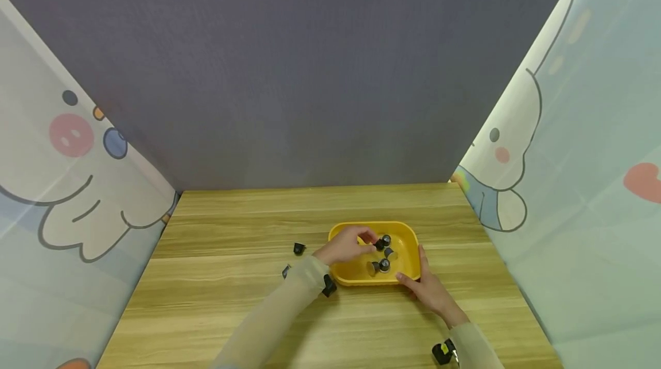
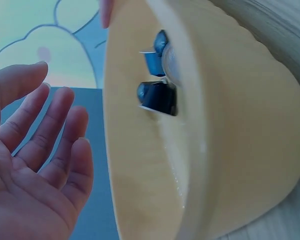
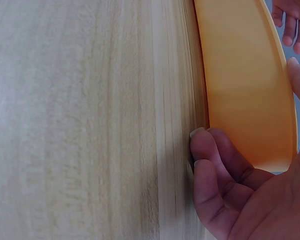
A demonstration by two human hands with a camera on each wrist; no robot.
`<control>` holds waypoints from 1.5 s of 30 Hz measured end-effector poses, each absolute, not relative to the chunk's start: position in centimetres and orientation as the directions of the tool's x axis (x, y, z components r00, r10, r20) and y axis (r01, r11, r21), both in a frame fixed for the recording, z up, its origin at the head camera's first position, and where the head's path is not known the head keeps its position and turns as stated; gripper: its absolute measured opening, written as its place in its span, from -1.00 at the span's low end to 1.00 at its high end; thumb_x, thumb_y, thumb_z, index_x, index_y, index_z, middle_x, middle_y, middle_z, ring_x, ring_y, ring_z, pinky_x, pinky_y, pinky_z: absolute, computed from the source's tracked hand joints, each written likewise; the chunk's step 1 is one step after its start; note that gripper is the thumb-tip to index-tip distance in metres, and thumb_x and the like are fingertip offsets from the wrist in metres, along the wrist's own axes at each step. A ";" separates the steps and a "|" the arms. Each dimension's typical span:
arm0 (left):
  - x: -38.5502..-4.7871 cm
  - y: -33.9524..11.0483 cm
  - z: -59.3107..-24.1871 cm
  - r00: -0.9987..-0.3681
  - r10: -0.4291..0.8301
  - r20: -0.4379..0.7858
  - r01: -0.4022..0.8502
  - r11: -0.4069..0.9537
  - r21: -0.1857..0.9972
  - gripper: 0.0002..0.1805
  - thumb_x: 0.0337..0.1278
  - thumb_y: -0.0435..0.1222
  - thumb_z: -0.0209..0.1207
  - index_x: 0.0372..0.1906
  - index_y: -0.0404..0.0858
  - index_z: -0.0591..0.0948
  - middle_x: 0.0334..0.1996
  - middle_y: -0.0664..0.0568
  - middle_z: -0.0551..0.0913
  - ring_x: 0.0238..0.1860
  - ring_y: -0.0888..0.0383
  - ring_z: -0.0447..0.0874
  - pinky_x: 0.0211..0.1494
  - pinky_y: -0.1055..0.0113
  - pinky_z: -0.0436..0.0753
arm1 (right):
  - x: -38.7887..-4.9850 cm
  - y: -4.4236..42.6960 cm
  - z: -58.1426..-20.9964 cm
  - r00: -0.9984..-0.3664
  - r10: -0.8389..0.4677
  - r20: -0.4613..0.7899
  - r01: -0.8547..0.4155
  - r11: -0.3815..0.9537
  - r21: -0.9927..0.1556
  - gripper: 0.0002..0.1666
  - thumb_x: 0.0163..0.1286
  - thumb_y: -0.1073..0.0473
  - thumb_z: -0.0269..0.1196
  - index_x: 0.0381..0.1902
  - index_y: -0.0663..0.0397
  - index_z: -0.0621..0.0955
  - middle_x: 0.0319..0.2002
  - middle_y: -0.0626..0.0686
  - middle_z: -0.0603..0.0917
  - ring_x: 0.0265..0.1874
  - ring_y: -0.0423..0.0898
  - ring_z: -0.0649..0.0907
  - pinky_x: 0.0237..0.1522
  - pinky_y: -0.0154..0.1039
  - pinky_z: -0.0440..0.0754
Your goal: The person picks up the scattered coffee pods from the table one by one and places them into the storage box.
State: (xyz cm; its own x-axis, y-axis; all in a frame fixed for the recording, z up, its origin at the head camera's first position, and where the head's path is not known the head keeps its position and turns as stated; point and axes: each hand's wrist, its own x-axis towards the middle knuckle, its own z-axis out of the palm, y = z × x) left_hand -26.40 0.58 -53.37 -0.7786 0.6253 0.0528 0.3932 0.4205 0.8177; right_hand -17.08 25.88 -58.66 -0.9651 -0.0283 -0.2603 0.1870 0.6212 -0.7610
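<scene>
A yellow plastic tray (image 1: 408, 245) lies on the wooden table, with several coffee capsules (image 1: 389, 254) inside, dark or silvery. My left hand (image 1: 348, 245) is over the tray's left part, fingertips close to the capsules at the back. In the left wrist view this hand (image 2: 40, 150) has loosely bent fingers with nothing between them, and dark capsules (image 2: 160, 97) lie in the tray beyond. My right hand (image 1: 431, 288) holds the tray's front right corner, thumb at the rim. Its curled fingers (image 3: 207, 145) are against the outer wall in the right wrist view.
Left of the tray, a black capsule (image 1: 299, 248) lies on the table (image 1: 217, 288). Another small dark thing (image 1: 286, 271) is partly behind the left sleeve. A dark grey panel (image 1: 315, 82) stands along the back edge, and patterned cloth (image 1: 583, 185) hangs at both sides.
</scene>
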 end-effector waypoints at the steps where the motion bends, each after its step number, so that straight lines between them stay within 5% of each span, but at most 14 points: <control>1: -26.4 0.3 -53.3 -0.784 0.618 0.058 0.385 0.411 0.826 -0.76 0.28 -0.23 0.31 -0.03 -0.24 0.68 -0.12 0.06 0.69 -0.15 0.30 0.58 -0.03 0.37 0.55 | -17.1 25.9 -58.7 -0.965 -0.027 -0.259 0.187 0.620 -0.762 0.30 0.36 -0.23 0.28 0.59 -0.05 -0.36 -0.37 0.13 0.62 -0.55 -0.04 0.58 -0.44 -0.17 0.55; 7: -26.1 -1.1 -52.7 -0.816 0.573 0.076 0.326 0.348 0.879 -0.88 0.35 -0.26 0.25 -0.07 -0.10 0.67 -0.20 0.25 0.65 -0.16 0.29 0.58 -0.09 0.34 0.58 | -17.0 26.0 -58.8 -0.967 -0.029 -0.253 0.180 0.625 -0.760 0.31 0.35 -0.25 0.29 0.59 -0.04 -0.36 -0.38 0.11 0.62 -0.54 -0.04 0.59 -0.43 -0.18 0.55; 22: -24.6 -6.4 -53.3 -0.886 0.457 0.080 0.244 0.312 0.918 -0.84 0.41 -0.12 0.19 -0.04 -0.03 0.66 -0.17 0.21 0.66 -0.13 0.19 0.59 -0.09 0.21 0.57 | -16.7 25.9 -58.6 -0.968 -0.044 -0.247 0.160 0.651 -0.742 0.30 0.37 -0.27 0.26 0.59 -0.01 -0.37 -0.48 0.08 0.60 -0.53 -0.06 0.56 -0.39 -0.18 0.51; 30: -22.4 -8.6 -51.1 -0.932 0.351 0.090 0.201 0.295 0.934 -0.87 0.39 -0.38 0.17 -0.07 -0.26 0.66 -0.16 -0.11 0.69 -0.17 0.04 0.60 -0.11 0.20 0.52 | -16.7 25.8 -58.5 -0.967 -0.042 -0.251 0.166 0.644 -0.747 0.30 0.37 -0.26 0.27 0.59 -0.02 -0.37 -0.44 0.10 0.61 -0.53 -0.04 0.57 -0.41 -0.18 0.52; 37: -22.8 -10.9 -54.9 -0.963 0.258 0.083 0.166 0.317 0.934 -0.86 0.36 -0.36 0.21 -0.06 -0.24 0.66 -0.13 -0.19 0.69 -0.16 -0.01 0.62 -0.06 0.17 0.54 | -16.8 25.7 -58.5 -0.968 -0.042 -0.249 0.166 0.638 -0.752 0.29 0.37 -0.24 0.27 0.59 -0.01 -0.37 -0.36 0.13 0.62 -0.53 -0.04 0.58 -0.42 -0.18 0.55; 45: -22.3 -13.4 -56.6 -0.976 0.208 0.070 0.134 0.314 0.940 -0.81 0.35 -0.24 0.24 -0.06 -0.24 0.69 -0.20 0.04 0.70 -0.19 0.11 0.61 -0.15 0.29 0.54 | -17.0 25.8 -58.6 -0.969 -0.030 -0.243 0.169 0.637 -0.752 0.30 0.35 -0.27 0.28 0.60 -0.02 -0.34 -0.32 0.17 0.63 -0.53 -0.04 0.58 -0.42 -0.19 0.55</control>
